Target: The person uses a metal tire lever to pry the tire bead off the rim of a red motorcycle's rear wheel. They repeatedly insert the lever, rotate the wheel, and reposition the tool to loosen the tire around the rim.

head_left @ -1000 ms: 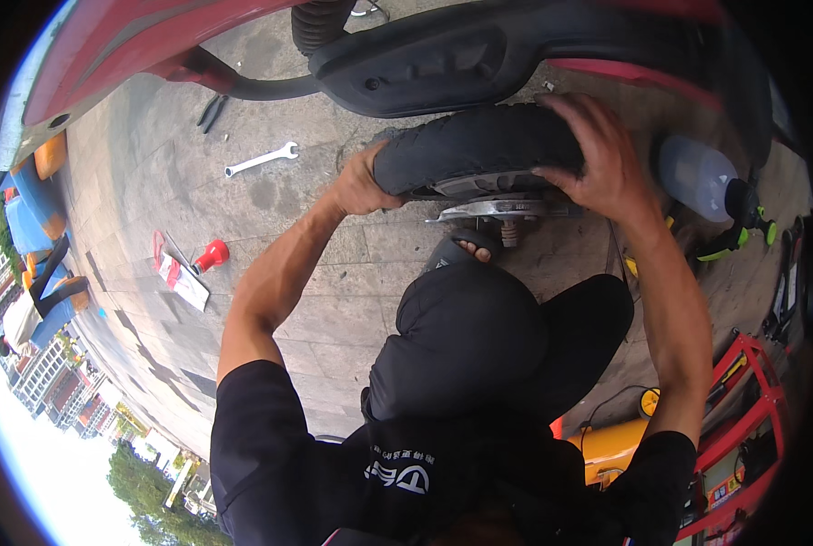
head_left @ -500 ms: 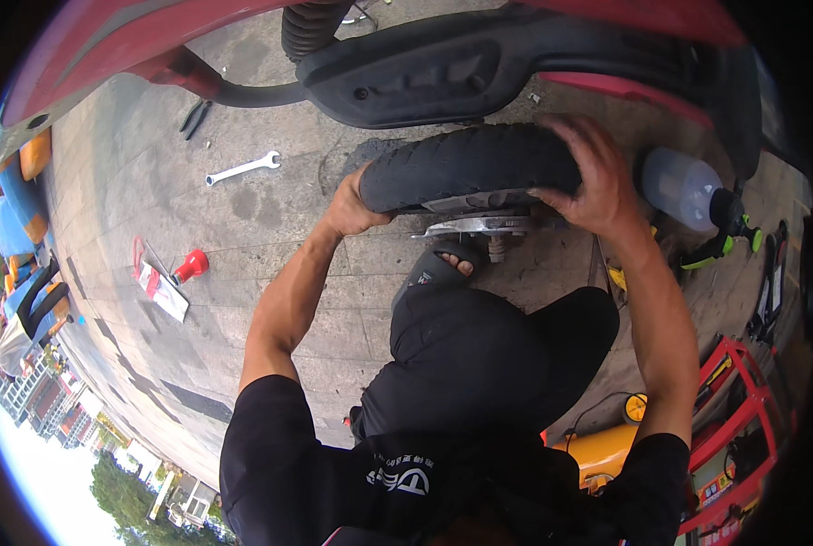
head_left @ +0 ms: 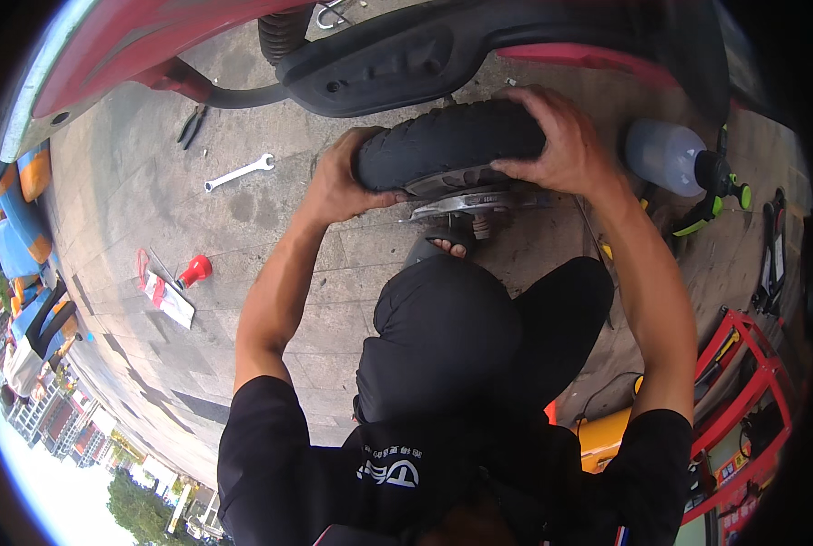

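Observation:
Between my two hands a black-tyred scooter wheel stands on edge above the pavement. My left hand is closed round the tyre's left end, thumb on the near side. Gripping the right end, my right hand has its thumb pressed on the near sidewall and its fingers over the far side. A silvery metal disc juts from the wheel's near face, with a threaded axle end below it. My sandalled foot is just under the disc.
A red and black scooter body hangs close beyond the wheel. On the pavement lie a wrench, pliers and a red-handled screwdriver. A spray bottle lies at right, near a red tool rack.
The wheel, gripped in both hands, has lifted slightly, toward the scooter body. My left hand has wrapped further round the tyre. My head view has shifted a little.

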